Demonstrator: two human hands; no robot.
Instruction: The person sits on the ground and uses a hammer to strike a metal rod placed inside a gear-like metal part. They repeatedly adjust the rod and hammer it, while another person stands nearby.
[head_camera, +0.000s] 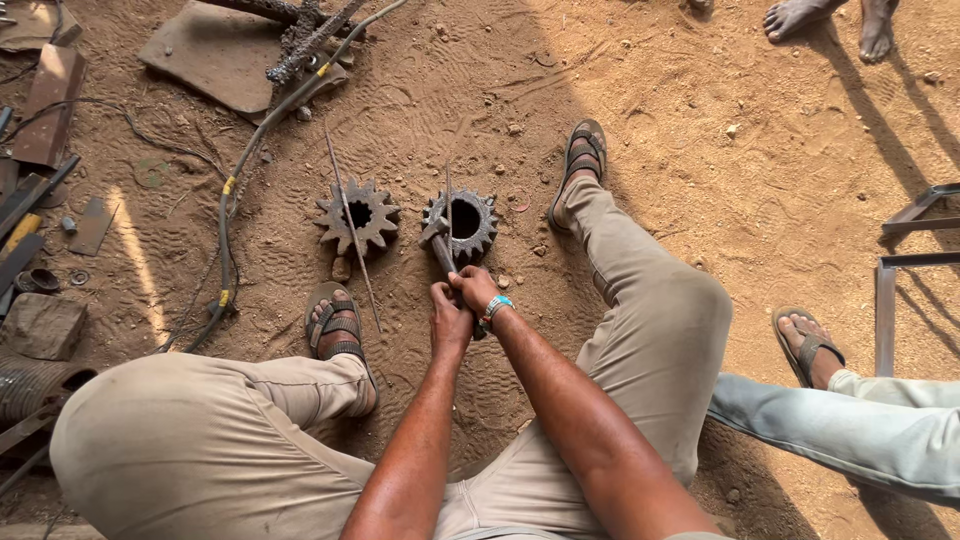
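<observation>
Bare sandy ground (700, 170) lies open right of the dark toothed steel gear (462, 224); the rusty toothed gear (357, 213) and thin metal rod (352, 230) crowd its left.

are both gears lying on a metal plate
No, the left gear and the right gear lie on bare dirt ground; the metal plate sits farther away.
</observation>
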